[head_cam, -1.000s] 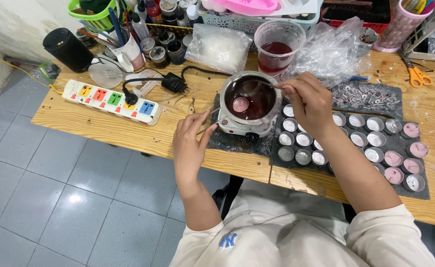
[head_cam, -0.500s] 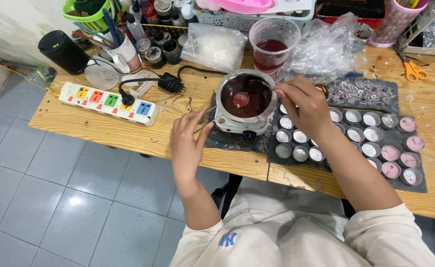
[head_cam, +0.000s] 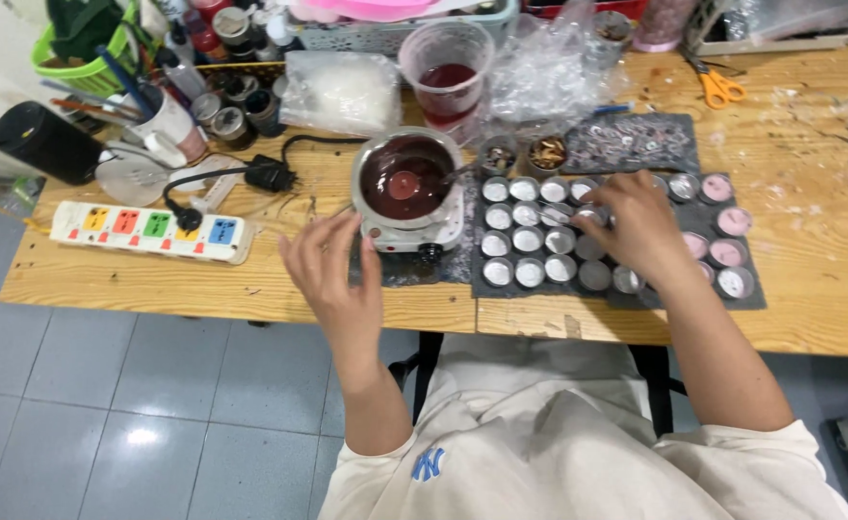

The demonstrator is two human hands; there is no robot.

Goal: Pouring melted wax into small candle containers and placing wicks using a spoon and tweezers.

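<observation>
Head view: melting pot (head_cam: 406, 183) of dark red wax sits mid-bench (head_cam: 202, 279). Clear plastic bag (head_cam: 342, 91) lies behind-left of the pot. Left hand (head_cam: 332, 274), open and empty, hovers front-left. Right hand (head_cam: 636, 226), formerly over the pot, now rests half-curled on small tin cups (head_cam: 528, 241) right of it; grip indeterminate.

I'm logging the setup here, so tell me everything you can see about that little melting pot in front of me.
The melting pot is a small round metal pan seated upright on a white electric base with a dark knob at its front. It holds dark red liquid with a paler pink lump near the middle. A thin metal handle or utensil rests at its right rim. It stands on the wooden table, left of the grid of small tins. The left hand hovers nearby, not touching.
</observation>
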